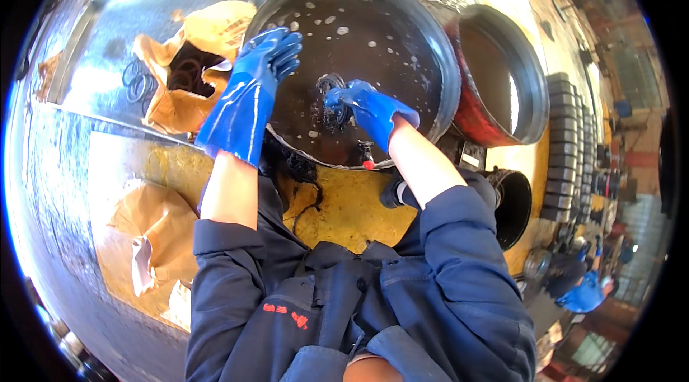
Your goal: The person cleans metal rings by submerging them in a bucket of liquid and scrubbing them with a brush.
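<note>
Beside round tub (443,84): open paper sack (219,27) left, red drum (470,111) right.

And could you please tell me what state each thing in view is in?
Left hand: gloved, empty, fingers extended.
Right hand: gloved, closed on a ring bundle.
Ring bundle: gripped, over the tub; whether it is dipped is unclear.
Large round tub: open, holding dark liquid.
Upper paper bag: open, more rings inside.
Lower paper bag: crumpled.
Red drum: open-topped.
</note>
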Motion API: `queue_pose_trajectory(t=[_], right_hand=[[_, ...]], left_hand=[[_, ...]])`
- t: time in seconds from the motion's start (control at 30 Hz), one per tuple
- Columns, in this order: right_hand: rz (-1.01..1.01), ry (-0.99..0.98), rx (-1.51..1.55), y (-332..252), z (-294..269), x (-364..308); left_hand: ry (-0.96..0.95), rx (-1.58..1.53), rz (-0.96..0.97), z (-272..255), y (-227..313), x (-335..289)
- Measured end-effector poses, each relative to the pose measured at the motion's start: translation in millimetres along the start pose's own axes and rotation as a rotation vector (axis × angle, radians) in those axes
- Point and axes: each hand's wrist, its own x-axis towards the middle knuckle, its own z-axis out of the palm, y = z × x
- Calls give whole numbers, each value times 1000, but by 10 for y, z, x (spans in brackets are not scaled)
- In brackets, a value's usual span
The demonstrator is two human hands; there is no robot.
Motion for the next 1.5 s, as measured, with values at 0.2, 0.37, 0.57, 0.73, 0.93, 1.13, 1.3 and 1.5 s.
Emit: queue_pose_trajectory(t=[0.2, 0.37, 0.57, 0.73, 0.93, 1.13, 1.3, 1.5], right_hand=[[-11, -163, -74, 178, 359, 385], [63, -226, -27, 199, 398, 367], [98, -59, 135, 129, 645, 663], [-2, -112, -59, 758, 535, 912], [53, -55, 27, 118, 588, 617], [-121, -190, -262, 357, 466, 485], [-100, -290, 73, 724, 359, 987], [3, -143, 118, 723, 472, 843]], left_hand=[[-104, -72, -12, -182, 28, -66], [-113, -110, -33, -66, -7, -43], [-77, -128, -33, -91, -15, -23], [-71, -144, -28, -41, -8, 6], [-37, -157, -14, 1, 11, 49], [-20, -175, 18, 61, 34, 130], [-20, -173, 25, 170, 29, 155], [74, -139, -87, 124, 9, -17]])
